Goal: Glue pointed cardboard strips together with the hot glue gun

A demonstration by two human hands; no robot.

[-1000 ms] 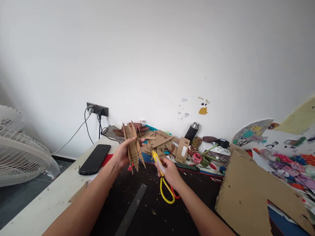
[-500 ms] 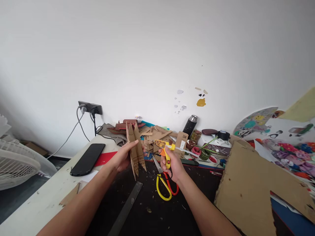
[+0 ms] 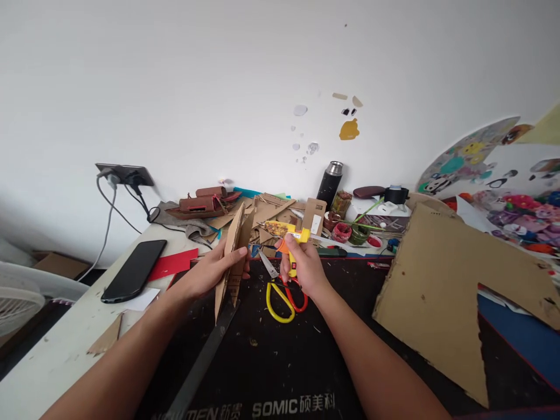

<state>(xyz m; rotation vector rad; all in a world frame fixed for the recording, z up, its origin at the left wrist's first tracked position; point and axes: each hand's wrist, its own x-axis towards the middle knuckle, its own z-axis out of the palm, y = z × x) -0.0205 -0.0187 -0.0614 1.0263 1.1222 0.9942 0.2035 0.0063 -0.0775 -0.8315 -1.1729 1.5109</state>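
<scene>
My left hand is closed on a folded or joined cardboard piece with long pointed ends, which stands tilted, its thumb pressed on the near side. My right hand grips a yellow hot glue gun with an orange trigger. Its nozzle points left at the cardboard, a short way off, and a whitish glue stick trails from its back. Below the gun, scissors with one yellow and one red handle lie on the black desk mat. A dark ruler-like strip lies under the cardboard's lower tip.
Cardboard scraps, a brown model boat, a black flask and paint jars line the wall. On the left are a phone and a red card. At right lies a big cardboard sheet.
The view has tipped downward, showing more of the mat. The cardboard piece has turned, so its two sides look closer together. Both hands keep their holds.
</scene>
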